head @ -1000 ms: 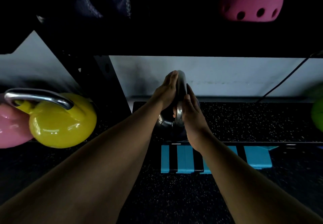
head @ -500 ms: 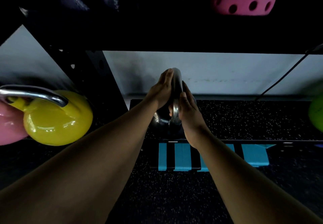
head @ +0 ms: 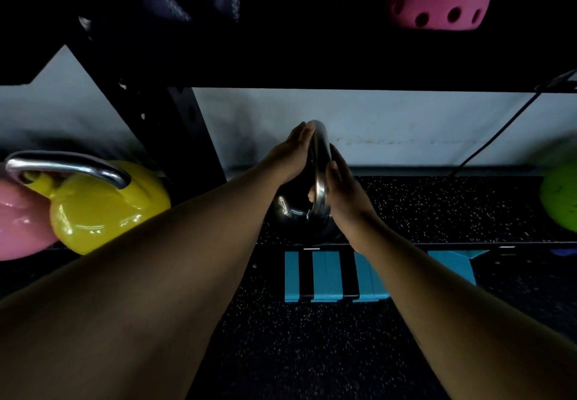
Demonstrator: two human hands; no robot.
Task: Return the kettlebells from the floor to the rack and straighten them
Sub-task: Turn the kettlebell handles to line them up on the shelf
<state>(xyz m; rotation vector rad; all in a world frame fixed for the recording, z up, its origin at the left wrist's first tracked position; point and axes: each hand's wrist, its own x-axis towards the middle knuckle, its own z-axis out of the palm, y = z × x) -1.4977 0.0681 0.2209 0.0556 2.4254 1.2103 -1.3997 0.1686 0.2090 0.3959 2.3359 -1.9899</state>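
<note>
The black kettlebell [head: 299,212] is seated on the rack's lower shelf [head: 437,209], its steel handle pressed between the flattened left hand [head: 292,156] and right hand [head: 342,187]. With palms only pressing, it could slip during straightening.

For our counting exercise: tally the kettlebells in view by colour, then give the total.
Black: 1
Yellow: 1
Pink: 1
Total: 3
A green shape at the right edge is cut off; I cannot tell what it is.
</note>
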